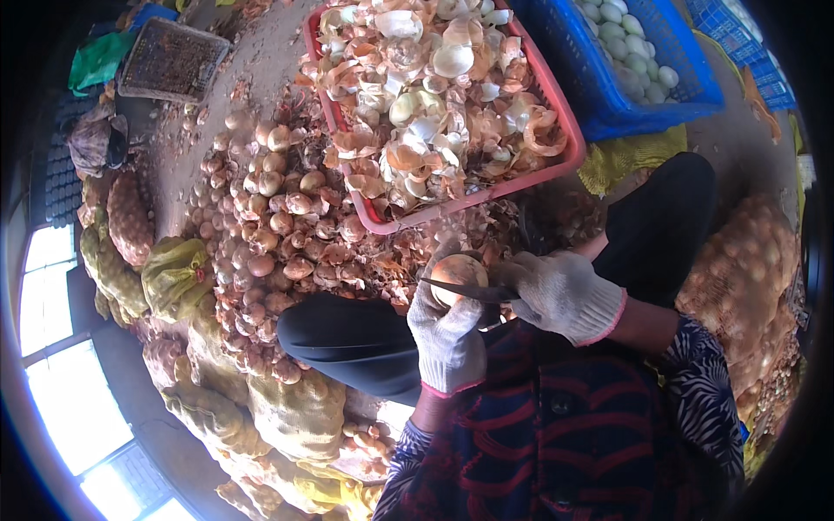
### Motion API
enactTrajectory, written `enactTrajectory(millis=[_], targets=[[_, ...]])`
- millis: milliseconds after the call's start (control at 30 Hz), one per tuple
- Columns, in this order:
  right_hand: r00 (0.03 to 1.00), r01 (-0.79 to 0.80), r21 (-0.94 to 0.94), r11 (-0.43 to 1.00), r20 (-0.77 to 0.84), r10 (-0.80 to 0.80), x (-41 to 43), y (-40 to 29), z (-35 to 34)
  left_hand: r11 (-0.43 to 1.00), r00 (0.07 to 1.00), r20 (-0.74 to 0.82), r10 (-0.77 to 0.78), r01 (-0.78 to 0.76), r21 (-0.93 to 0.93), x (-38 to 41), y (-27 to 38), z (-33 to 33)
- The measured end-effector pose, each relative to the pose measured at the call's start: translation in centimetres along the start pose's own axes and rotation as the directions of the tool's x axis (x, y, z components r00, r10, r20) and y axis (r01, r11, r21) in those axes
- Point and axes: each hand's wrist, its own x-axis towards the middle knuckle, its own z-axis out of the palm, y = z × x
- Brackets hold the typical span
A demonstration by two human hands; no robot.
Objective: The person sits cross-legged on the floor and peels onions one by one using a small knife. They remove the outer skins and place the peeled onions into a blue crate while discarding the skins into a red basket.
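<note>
My left hand (pixel 449 332), in a white knitted glove, holds an onion (pixel 458 272) above my lap. My right hand (pixel 565 293), gloved the same way, grips a knife whose dark, pointed blade (pixel 472 290) lies across the near side of the onion. The knife's handle is mostly hidden by my right fingers. Beyond my hands stands a red plastic crate (pixel 461 203) heaped with onion skins (pixel 417 130). To its left, a pile of unpeeled onions (pixel 264 241) spreads over the floor.
A blue plastic crate (pixel 606 111) of peeled onions (pixel 629 52) stands at the upper right. Full mesh sacks (pixel 296 413) line the lower left, and another mesh sack (pixel 743 286) of onions lies on the right. A dark basket (pixel 172 58) sits at the upper left.
</note>
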Motion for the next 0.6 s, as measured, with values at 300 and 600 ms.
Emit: enactTrajectory(millis=[300,600], targets=[[0.996,0.012,-0.111,0.994,-0.082,-0.021,2.9,-1.8,-1.5,0.989,0.991,0.02,0.129,-0.13,0.066,0.3,-0.2,-0.5],[0.901,-0.148,-0.047,0.988,-0.418,0.115,4.9,7.4,-1.7,0.983,0.976,0.215,-0.015,0.054,-0.177,0.7,0.0,-1.4]])
